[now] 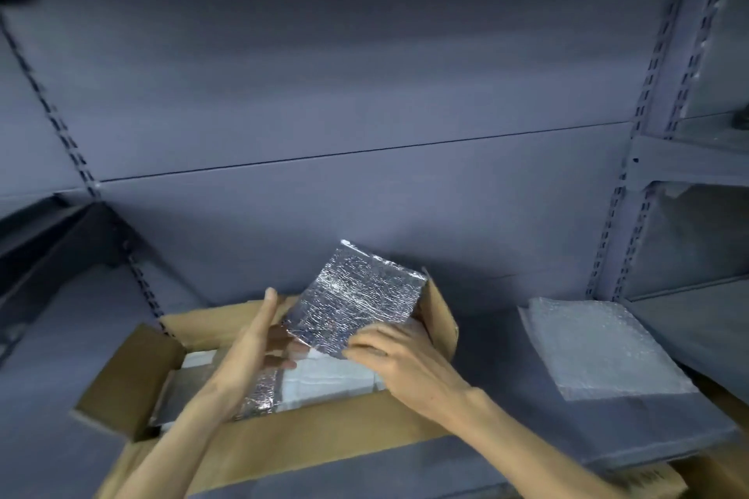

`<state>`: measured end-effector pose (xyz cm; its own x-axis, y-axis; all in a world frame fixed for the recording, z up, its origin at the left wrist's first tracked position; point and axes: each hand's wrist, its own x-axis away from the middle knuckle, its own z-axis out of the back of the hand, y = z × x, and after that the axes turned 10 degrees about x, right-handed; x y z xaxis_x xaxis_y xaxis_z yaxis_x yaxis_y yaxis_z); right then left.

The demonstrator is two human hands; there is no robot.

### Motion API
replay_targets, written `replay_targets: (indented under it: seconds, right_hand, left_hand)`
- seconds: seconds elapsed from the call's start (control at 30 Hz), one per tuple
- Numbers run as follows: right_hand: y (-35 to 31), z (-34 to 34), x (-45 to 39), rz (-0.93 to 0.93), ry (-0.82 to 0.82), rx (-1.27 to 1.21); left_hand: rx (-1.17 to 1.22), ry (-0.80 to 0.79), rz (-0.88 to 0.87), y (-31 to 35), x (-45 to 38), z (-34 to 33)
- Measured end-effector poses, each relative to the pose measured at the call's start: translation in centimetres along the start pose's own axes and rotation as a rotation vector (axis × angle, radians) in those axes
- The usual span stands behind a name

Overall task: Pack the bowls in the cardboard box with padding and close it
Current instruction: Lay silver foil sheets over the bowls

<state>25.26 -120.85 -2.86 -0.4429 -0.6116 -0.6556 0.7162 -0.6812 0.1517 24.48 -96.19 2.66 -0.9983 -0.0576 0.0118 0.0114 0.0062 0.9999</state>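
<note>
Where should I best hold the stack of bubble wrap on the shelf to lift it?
Grip the bubble wrap stack at its near left corner, coming from the left, fingers under and thumb on top. It lies flat on the shelf, right of the cardboard box, and that corner is free.

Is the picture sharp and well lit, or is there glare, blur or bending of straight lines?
Head view: dim, bluish light; the silver foil sheet glints brightly; both the left hand and right hand look slightly soft; the shelf uprights lean inward from wide-angle distortion; the top left corner is dark.
</note>
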Motion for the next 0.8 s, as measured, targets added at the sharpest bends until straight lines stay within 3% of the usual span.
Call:
replay_targets:
  seconds: [0.2,0.3,0.4,0.57,0.63,0.7,0.8]
  right_hand:
    - [0.7,-1.3,0.7,-0.096,-0.255,-0.276]
    - [1.2,-0.4,0.8,-0.115,-0.349,-0.384]
    - [1.5,-0.1,1.1,-0.100,-0.381,-0.410]
    - [1.9,0.4,2.2,-0.311,-0.338,-0.483]
    - [1.9,0.2,2.5,-0.352,-0.299,-0.475]
    - [1.7,0.1,2.7,-0.343,-0.302,-0.437]
    - [1.3,0.0,3.1,-0.282,-0.325,-0.331]
  left_hand:
    - [-0.263,0.012,-0.213,-3.0,-0.1,0.2]
    - [-0.277,0.028,-0.209,-3.5,-0.4,0.3]
    - [-0.250,-0.035,-0.225,-3.9,-0.3,0.2]
    - [-0.342,-0.146,-0.214,-4.7,0.4,0.3]
    - [-0.375,-0.105,-0.166,-5.2,0.3,0.0]
    - [-0.510,-0.008,-0.181,-5.5,0.3,-0.3]
    - [-0.939,0.117,-0.489,-5.6,0.4,-0.8]
